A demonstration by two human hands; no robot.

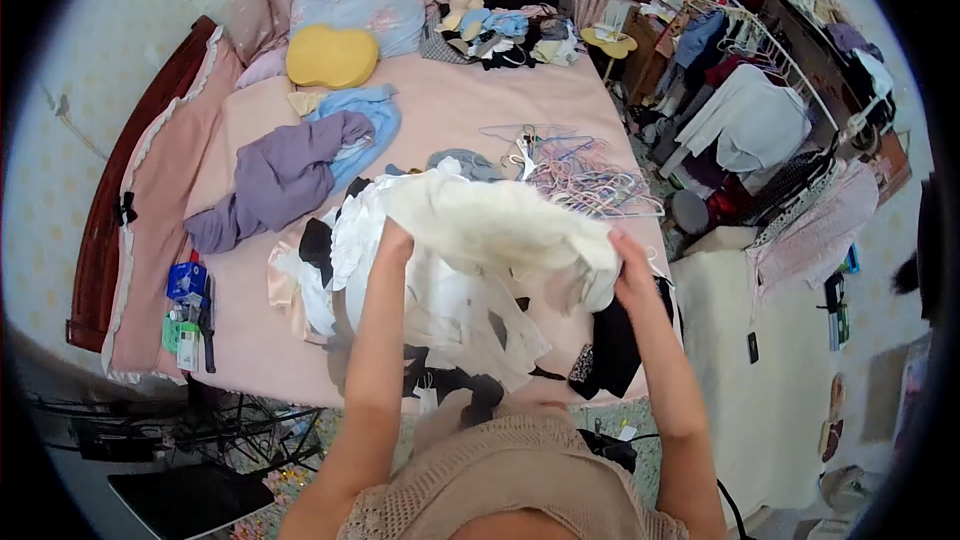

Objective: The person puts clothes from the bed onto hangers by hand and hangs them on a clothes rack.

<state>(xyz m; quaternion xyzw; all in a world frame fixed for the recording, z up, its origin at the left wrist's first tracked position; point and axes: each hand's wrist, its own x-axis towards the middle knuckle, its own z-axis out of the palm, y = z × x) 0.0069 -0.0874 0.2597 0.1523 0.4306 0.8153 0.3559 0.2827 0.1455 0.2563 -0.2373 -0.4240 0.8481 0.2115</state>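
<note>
A cream-white garment (pixel 500 220) is stretched in the air between my two hands, above the bed. My left hand (pixel 397 240) grips its left end, the fingers mostly hidden behind the cloth. At the other end my right hand (pixel 630 265) is closed on the bunched fabric. Beneath it lies a heap of white clothes (pixel 365 250) mixed with dark pieces. A black garment (pixel 612 350) rests by the bed's edge, below my right hand. Which kind of garment I hold cannot be made out.
Tangled hangers (pixel 580 175) lie on the pink bed (pixel 460 105) beyond the garment. A purple cloth (pixel 280 180), a yellow cushion (pixel 333 55) and a clothes pile (pixel 505 30) are farther back. To the right stands a loaded clothes rack (pixel 770 50). Boxes (pixel 188 285) sit at the left edge.
</note>
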